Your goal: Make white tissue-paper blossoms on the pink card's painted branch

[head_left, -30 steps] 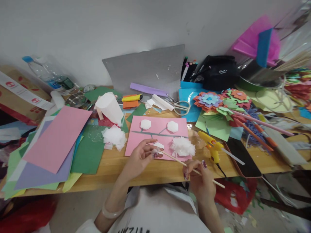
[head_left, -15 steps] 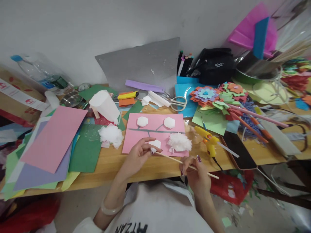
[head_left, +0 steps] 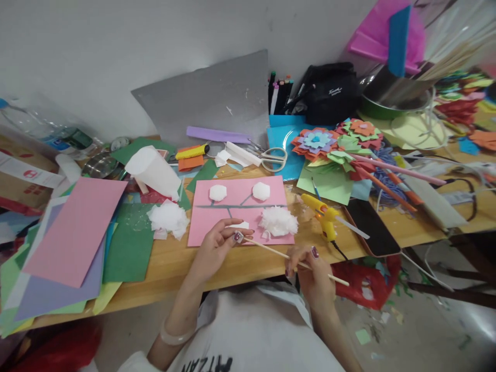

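My right hand is closed round a thin wooden stick that slants down to the right. At the stick's left tip, my left hand pinches a small white bit of paper, mostly covered by the fingers. Both hands are over the near edge of a pink card. The card carries a dark line with short branches, two white paper discs and a fluffy white paper tuft. Another white paper piece lies partly behind my left fingers.
A yellow glue gun and a phone lie to the right. White tissue pieces and stacked coloured sheets are to the left. Scissors, a yellow cutter and paper flowers lie behind the card.
My left fingers have closed further over the white bit at the stick's tip, the thumb now nearer the tip. The whole view has shifted slightly; the right hand keeps its hold.
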The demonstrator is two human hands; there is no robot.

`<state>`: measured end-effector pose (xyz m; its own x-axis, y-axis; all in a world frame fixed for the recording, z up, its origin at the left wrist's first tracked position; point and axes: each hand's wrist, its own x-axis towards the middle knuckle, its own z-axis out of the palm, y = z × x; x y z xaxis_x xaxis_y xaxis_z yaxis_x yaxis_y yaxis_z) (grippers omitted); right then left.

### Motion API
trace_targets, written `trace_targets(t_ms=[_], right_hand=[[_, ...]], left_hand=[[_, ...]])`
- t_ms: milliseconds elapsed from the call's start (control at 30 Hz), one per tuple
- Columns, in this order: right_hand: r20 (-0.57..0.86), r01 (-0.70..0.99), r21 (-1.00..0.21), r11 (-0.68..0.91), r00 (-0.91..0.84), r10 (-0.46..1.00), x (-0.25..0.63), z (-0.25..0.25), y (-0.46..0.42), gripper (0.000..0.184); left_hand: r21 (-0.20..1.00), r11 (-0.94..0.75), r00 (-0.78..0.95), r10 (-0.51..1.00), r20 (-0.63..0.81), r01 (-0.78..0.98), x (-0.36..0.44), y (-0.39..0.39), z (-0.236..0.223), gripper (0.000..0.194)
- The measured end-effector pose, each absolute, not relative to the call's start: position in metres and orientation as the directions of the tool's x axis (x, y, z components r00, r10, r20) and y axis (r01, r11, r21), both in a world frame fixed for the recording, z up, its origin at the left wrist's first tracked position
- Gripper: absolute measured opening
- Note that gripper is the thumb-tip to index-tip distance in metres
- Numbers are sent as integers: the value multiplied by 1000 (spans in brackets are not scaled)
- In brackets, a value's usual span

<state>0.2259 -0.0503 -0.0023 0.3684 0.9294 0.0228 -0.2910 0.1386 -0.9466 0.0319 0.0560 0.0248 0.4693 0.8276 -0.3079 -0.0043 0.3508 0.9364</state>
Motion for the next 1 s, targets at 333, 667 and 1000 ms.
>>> trace_targets(t_ms=[333,667,1000], right_hand=[[79,117,-993,7,626,776,261,-5,-55,58],[58,126,-992,-23,602,797,262,-21,-29,58],[183,264,-964,18,616,766,260,-22,-30,52]], left_hand=[[952,228,328,900,-287,205,53,61,13,40],[890,-61,459,871,-173,453,93,86,2,40],[825,-252,536,841,-71,505,112,100,-8,43]])
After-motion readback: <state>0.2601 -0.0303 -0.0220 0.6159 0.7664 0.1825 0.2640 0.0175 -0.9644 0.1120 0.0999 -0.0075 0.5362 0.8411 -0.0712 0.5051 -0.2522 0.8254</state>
